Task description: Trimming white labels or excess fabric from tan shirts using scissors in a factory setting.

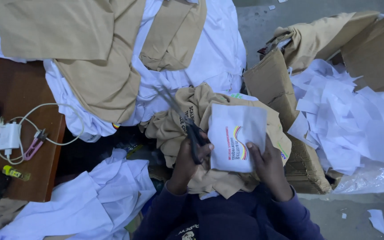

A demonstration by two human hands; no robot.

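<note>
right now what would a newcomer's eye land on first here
At centre, the left hand holds dark scissors beside a white fabric piece with a striped curved print, which the right hand steadies over tan garments. To the right, a cardboard box brims with white scraps.

Left hand (186,160) grips scissors (184,120) – right hand (267,164) holds white backing paper (236,133) on tan garment (192,106)
</note>
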